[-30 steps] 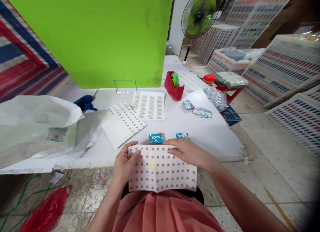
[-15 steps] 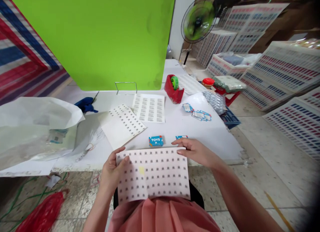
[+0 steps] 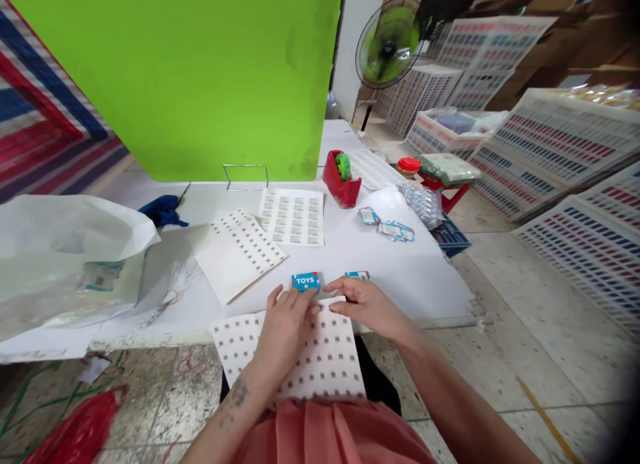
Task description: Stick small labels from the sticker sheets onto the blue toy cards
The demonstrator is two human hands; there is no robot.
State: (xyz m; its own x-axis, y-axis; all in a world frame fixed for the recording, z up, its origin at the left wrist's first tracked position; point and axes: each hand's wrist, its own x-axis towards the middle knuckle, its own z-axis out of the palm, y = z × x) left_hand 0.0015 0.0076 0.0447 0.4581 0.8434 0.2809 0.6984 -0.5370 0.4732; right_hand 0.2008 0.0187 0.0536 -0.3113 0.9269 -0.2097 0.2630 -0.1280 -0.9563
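A white sheet with rows of small dark labels (image 3: 235,344) lies over my lap and against the table edge. My left hand (image 3: 287,324) rests on its upper part, fingertips near the top right corner. My right hand (image 3: 363,304) pinches that corner between thumb and fingers. Just beyond the hands are a blue TOYS card stack (image 3: 305,281) and a second blue stack (image 3: 358,275), partly hidden by my right hand. Two more label sheets, one dotted (image 3: 240,251) and one with larger labels (image 3: 293,216), lie further back.
A red tape dispenser (image 3: 343,179) stands behind blue-edged cards (image 3: 396,231). A plastic bag (image 3: 70,264) and a blue cloth (image 3: 164,211) are at the left. A green board (image 3: 190,77) rises behind the table (image 3: 400,291). Crates (image 3: 560,144) and a fan (image 3: 390,44) stand at the right.
My left hand has let go of the sheet's left edge and moved right, across the sheet towards my right hand. The sheet now slants, its left side lower. The view has shifted slightly.
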